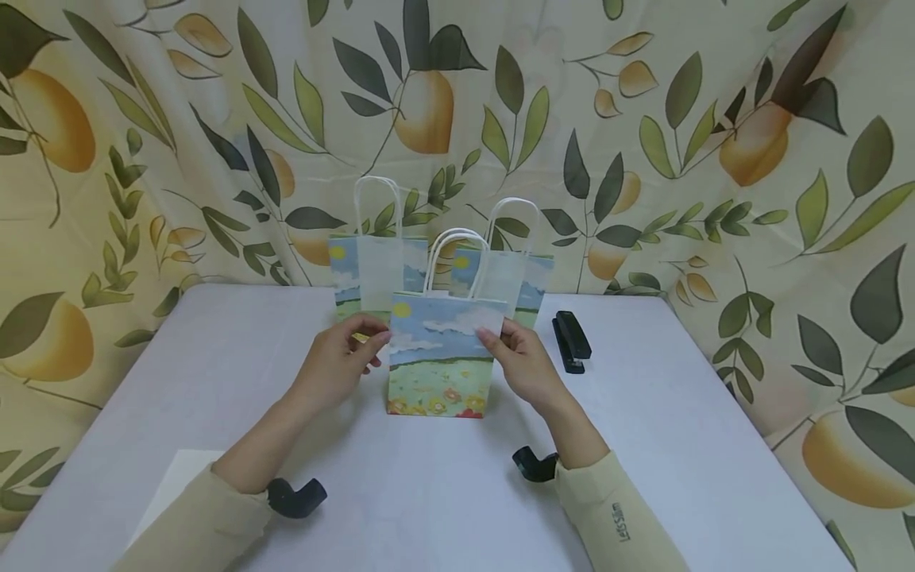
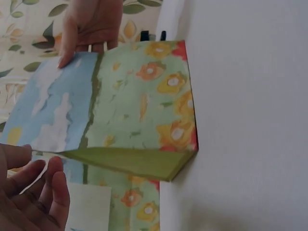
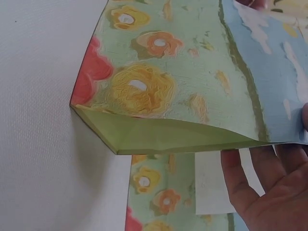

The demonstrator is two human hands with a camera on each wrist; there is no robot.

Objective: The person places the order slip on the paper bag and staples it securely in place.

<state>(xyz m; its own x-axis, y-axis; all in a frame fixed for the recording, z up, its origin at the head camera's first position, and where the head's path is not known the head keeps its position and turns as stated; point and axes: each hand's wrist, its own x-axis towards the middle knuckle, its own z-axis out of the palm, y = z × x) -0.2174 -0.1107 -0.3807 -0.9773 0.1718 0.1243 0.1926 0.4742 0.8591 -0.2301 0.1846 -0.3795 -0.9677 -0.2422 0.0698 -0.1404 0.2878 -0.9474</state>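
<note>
A small paper gift bag [image 1: 439,357] with sky, clouds and flowers stands upright on the table, its two white handles [image 1: 457,234] up. My left hand [image 1: 339,357] pinches its left edge near the top, thumb tip right at the edge. On the opposite side my right hand [image 1: 525,361] grips the right edge, thumb on the front face and fingers behind. The bag's green folded side [image 3: 168,134] shows in the right wrist view. Behind stand two matching bags, a left one [image 1: 345,274] and a right one [image 1: 539,278], each with a white sheet on its front.
A black stapler [image 1: 572,342] lies right of the bags on the white table [image 1: 429,508]. Part of a white paper sheet [image 1: 175,481] shows beside the left sleeve. A patterned curtain [image 1: 457,95] hangs behind the table. Black devices [image 1: 296,498] sit at both wrists.
</note>
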